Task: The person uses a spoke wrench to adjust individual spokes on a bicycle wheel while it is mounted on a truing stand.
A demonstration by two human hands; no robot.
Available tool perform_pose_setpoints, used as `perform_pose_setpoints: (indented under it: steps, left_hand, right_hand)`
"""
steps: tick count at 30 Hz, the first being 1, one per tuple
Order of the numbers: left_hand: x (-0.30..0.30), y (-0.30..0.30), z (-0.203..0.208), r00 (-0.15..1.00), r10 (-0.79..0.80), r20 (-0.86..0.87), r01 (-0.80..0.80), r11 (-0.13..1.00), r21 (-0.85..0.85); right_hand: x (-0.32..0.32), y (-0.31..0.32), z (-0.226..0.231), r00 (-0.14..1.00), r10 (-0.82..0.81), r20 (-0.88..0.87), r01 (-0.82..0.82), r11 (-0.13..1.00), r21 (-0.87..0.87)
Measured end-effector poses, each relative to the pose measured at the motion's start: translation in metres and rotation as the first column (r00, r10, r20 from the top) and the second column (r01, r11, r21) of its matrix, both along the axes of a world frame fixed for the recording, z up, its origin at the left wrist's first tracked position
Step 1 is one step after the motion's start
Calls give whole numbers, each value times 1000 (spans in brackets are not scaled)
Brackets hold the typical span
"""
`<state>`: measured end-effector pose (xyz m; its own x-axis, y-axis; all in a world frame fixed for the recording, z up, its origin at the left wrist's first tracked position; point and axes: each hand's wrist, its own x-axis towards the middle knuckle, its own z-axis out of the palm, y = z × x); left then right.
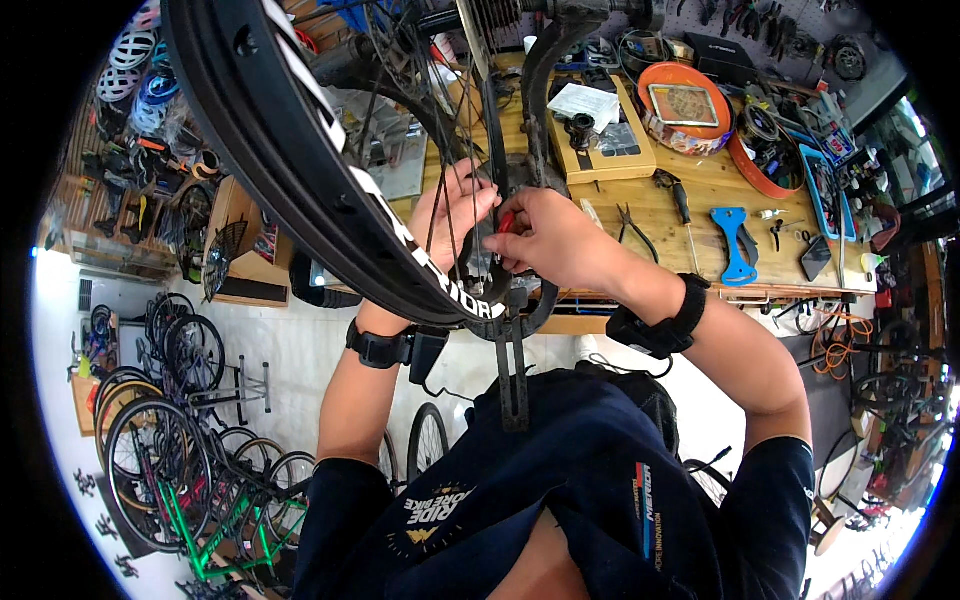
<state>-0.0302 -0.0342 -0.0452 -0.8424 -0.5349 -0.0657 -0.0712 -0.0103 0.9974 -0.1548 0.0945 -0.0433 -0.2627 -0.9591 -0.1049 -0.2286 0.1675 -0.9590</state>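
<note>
A black bicycle wheel (345, 235) with white lettering on its rim stands upright in a black truing stand (545, 85) before me. Thin dark spokes (437, 110) run up from the rim. My left hand (452, 212) reaches behind the nearer spokes, its fingers bent and closed at a spoke close to my right hand. My right hand (560, 235) is closed, thumb and forefinger pinching a small red spoke wrench (507, 221) low on the wheel. Fingers cover most of that tool, and where it meets the spoke is hidden.
On the wooden bench (625, 195) lie a screwdriver (682, 205), pliers (634, 228) and a blue tool (735, 247). Behind them are a cardboard box (610, 155) and an orange round tin (680, 80). Bicycles (180, 450) stand at the left; helmets (130, 60) hang at the upper left.
</note>
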Motion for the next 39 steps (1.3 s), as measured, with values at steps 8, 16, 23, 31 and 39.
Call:
perform_pose_setpoints:
  steps: [8,16,23,31,39]
  left_hand:
    - [-5,8,-4,995,38,-87,-32,997,67]
    - [-4,7,-20,988,52,-148,-49,998,26]
    - [-3,1,-28,981,-1,-192,3,1000,12]
    - [-4,4,-28,972,9,-233,-6,1000,16]
    - [-5,3,-32,977,33,-210,-25,999,41]
  right_hand:
    - [5,4,20,971,-109,-212,107,994,-19]
    - [7,5,15,961,-103,-255,105,994,-6]
    - [10,4,14,964,-109,-242,90,992,-89]
    - [26,-1,12,904,-155,-397,140,988,-66]
    - [26,-13,32,738,51,-673,95,979,179]
